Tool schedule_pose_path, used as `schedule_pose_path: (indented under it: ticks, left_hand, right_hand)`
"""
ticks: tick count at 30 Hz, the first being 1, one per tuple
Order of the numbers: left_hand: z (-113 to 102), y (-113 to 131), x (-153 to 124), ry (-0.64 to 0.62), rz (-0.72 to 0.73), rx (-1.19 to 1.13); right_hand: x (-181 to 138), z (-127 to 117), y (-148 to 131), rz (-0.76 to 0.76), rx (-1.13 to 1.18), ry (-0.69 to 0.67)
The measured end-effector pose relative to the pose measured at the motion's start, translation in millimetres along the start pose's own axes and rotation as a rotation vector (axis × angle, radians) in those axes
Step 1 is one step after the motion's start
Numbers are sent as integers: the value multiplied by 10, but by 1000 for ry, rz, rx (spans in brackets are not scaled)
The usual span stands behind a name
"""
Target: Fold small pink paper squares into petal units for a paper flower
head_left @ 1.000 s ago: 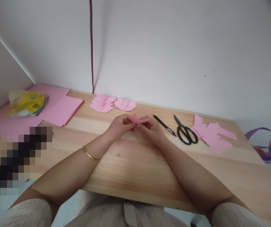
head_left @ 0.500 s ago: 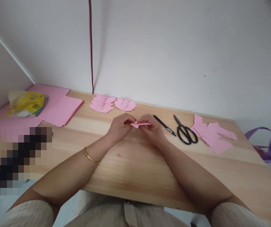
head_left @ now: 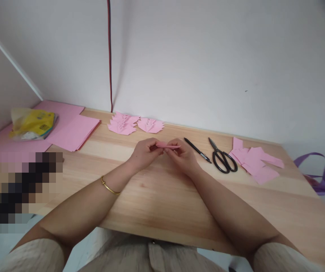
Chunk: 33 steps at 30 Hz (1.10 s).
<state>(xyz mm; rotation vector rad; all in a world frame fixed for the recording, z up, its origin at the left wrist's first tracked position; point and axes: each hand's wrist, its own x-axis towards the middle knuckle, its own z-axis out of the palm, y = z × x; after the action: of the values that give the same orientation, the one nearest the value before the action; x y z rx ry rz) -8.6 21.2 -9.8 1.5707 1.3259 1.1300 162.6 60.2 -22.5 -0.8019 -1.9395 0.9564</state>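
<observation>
Pinching a small pink paper [head_left: 170, 146] with the left hand [head_left: 144, 154] and the right hand [head_left: 185, 158], right between them, over the wooden table [head_left: 151, 204]. Near a black pen [head_left: 195, 147], with scissors [head_left: 218, 151] and pink scraps [head_left: 254, 160] farther right.

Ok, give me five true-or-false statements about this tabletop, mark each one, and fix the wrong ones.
1. The left hand and the right hand both hold a small pink paper. True.
2. A black pen lies to the left of the scissors. True.
3. The right hand is gripping the scissors. False: they lie on the wooden table.
4. A gold bangle circles the left forearm. True.
5. The far left of the table holds only paper. False: a yellow packet lies on the pink sheets there.
</observation>
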Motion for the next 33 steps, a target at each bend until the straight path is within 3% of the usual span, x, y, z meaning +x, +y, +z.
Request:
schedule_pose_path:
  ticks: [9, 22, 33]
  left_hand:
    - [2, 49, -2, -49, -101, 2]
    - [-10, 70, -5, -107, -128, -42]
    - [2, 127, -23, -46, -175, -92]
  right_hand:
    - [-5, 8, 0, 70, 91, -9]
    - [1, -20, 22, 180, 143, -40]
    - [28, -43, 11, 207, 140, -28]
